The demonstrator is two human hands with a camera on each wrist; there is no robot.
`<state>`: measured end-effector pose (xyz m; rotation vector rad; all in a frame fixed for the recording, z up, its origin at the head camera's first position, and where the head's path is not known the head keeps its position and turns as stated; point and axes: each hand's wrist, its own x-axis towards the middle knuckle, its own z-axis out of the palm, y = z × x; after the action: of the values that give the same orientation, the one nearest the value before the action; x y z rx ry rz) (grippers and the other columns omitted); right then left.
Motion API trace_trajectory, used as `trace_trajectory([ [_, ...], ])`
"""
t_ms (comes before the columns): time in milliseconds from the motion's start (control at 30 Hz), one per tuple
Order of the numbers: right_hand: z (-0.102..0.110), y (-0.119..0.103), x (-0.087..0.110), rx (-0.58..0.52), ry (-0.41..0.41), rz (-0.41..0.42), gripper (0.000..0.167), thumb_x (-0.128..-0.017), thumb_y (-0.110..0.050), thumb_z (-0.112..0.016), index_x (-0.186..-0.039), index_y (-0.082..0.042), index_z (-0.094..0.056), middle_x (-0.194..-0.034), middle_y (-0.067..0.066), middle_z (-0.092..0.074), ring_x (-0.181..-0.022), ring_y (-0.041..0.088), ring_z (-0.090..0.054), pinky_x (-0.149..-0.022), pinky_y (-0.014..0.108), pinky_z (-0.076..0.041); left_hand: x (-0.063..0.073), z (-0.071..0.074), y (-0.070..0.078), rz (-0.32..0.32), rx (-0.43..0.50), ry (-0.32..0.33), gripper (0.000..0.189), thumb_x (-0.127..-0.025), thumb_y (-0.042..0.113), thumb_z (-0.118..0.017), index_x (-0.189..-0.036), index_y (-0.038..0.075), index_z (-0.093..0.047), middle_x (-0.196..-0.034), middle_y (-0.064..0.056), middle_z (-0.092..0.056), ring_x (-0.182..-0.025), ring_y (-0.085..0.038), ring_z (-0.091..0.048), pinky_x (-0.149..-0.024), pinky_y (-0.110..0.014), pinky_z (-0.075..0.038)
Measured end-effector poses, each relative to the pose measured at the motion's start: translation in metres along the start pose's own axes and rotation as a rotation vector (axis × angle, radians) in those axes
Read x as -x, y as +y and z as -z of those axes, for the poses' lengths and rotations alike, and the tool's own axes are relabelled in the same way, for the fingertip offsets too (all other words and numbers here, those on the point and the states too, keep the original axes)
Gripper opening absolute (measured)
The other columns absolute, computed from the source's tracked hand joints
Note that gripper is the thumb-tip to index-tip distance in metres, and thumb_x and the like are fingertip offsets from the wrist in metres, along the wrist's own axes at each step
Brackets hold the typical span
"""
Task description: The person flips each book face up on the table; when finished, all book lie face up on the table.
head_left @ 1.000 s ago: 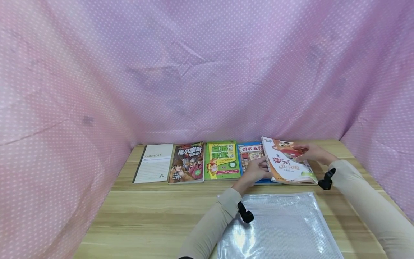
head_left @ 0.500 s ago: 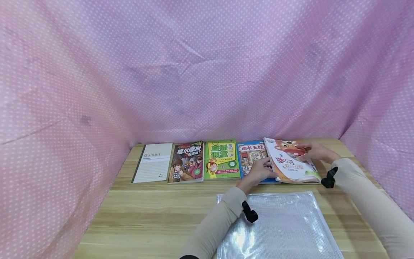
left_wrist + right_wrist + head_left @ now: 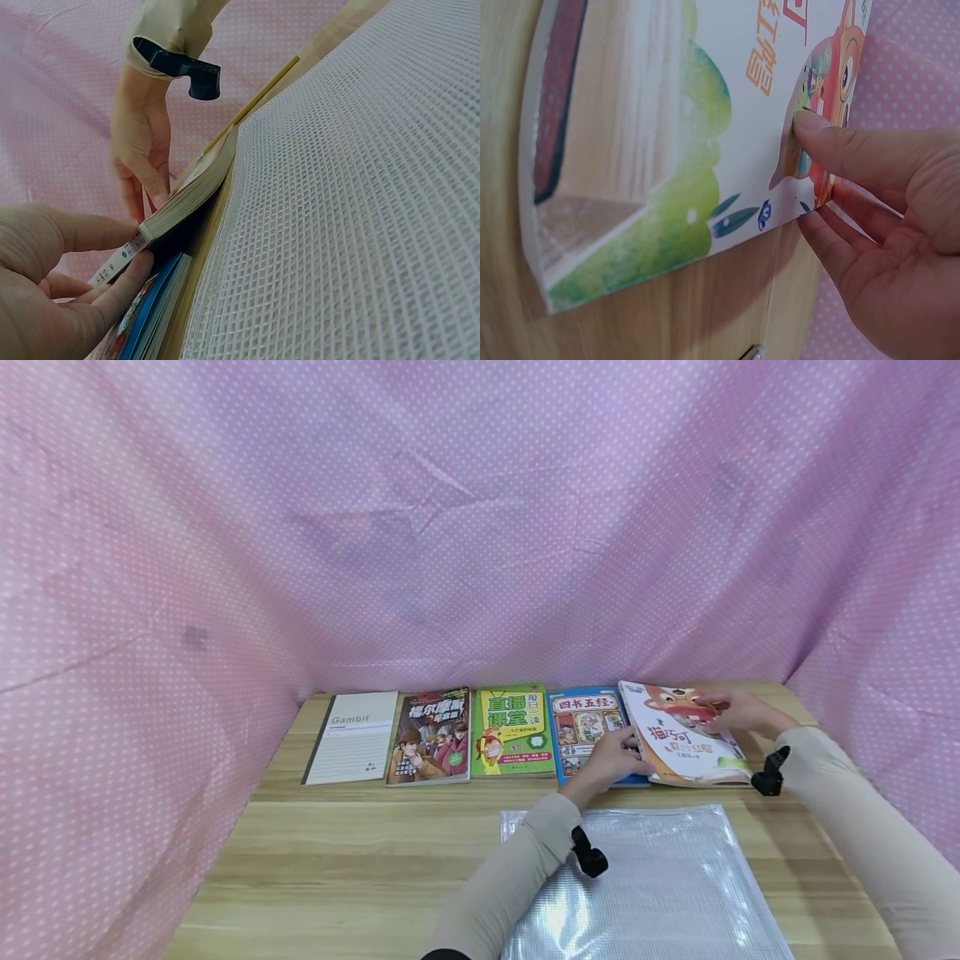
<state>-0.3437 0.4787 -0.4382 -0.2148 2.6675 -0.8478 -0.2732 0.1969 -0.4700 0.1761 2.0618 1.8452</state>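
A white picture book (image 3: 663, 758) with an orange cartoon animal on its cover is held between both hands at the right end of a row of books. My left hand (image 3: 609, 762) pinches its spine, thumb and finger on either side in the left wrist view. At the opposite edge my right hand (image 3: 742, 714) grips it, thumb (image 3: 821, 131) on the cover and fingers below. The spine side is tilted up, overlapping a blue book (image 3: 587, 710) in the head view. In the left wrist view that blue book (image 3: 154, 311) lies just under my left fingers.
A green book (image 3: 513, 731), a dark comic-style book (image 3: 429, 739) and a white notebook (image 3: 352, 739) lie in the row to the left. Nearer the body lies a translucent mesh pouch (image 3: 652, 877) on the wooden table (image 3: 337, 868). Pink dotted cloth (image 3: 480, 527) hangs behind.
Both hands have shifted slightly right with the white picture book, so more of the blue book's cover shows. The other books and the pouch stay in place.
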Motion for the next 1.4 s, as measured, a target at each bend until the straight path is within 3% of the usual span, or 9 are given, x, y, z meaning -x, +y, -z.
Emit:
trace_trajectory([
  [200, 0.003, 0.000, 0.000, -0.008, -0.009, -0.025, 0.074, -0.087, -0.012, -0.076, -0.147, 0.012, -0.040, -0.147, 0.047, -0.031, -0.133, 0.065, -0.030, -0.108, 0.076, -0.026, 0.000, -0.003, 0.000, 0.012, -0.026, 0.000, 0.079, -0.081, -0.006, -0.081, -0.151, 0.013, -0.050, -0.127, -0.004, -0.064, -0.092, -0.013, -0.067, -0.082, -0.031, -0.061],
  [533, 0.006, 0.004, -0.005, -0.039, -0.020, -0.100, 0.076, -0.087, -0.014, -0.078, -0.149, 0.010, -0.040, -0.149, 0.046, -0.028, -0.136, 0.063, -0.028, -0.112, 0.074, -0.024, -0.004, -0.007, -0.004, -0.006, -0.060, 0.001, 0.075, -0.081, -0.005, -0.081, -0.148, 0.016, -0.055, -0.116, -0.003, -0.063, -0.085, -0.011, -0.066, -0.075, -0.028, -0.059],
  [867, 0.006, 0.002, -0.001, -0.008, 0.000, -0.067, 0.072, -0.089, -0.011, -0.075, -0.147, 0.011, -0.040, -0.146, 0.047, -0.031, -0.132, 0.061, -0.033, -0.108, 0.074, -0.029, -0.005, -0.012, -0.003, 0.020, -0.064, 0.036, 0.078, -0.081, -0.006, -0.080, -0.151, 0.014, -0.051, -0.122, -0.001, -0.062, -0.083, -0.009, -0.065, -0.071, -0.026, -0.059],
  [1167, 0.007, 0.003, -0.002, 0.002, 0.014, -0.023, 0.070, -0.087, -0.008, -0.075, -0.145, 0.013, -0.042, -0.144, 0.048, -0.034, -0.129, 0.061, -0.037, -0.105, 0.072, -0.034, -0.005, -0.011, -0.009, 0.000, -0.022, 0.031, 0.076, -0.082, -0.005, -0.080, -0.150, 0.014, -0.052, -0.128, -0.002, -0.062, -0.098, -0.014, -0.070, -0.079, -0.027, -0.061],
  [1400, 0.007, 0.007, -0.003, 0.017, 0.018, -0.023, 0.070, -0.088, -0.010, -0.075, -0.146, 0.012, -0.042, -0.145, 0.048, -0.035, -0.130, 0.061, -0.037, -0.106, 0.072, -0.034, -0.005, -0.010, -0.012, -0.013, 0.000, 0.037, 0.075, -0.082, -0.004, -0.081, -0.149, 0.014, -0.053, -0.131, -0.002, -0.064, -0.097, -0.011, -0.070, -0.078, -0.025, -0.060],
])
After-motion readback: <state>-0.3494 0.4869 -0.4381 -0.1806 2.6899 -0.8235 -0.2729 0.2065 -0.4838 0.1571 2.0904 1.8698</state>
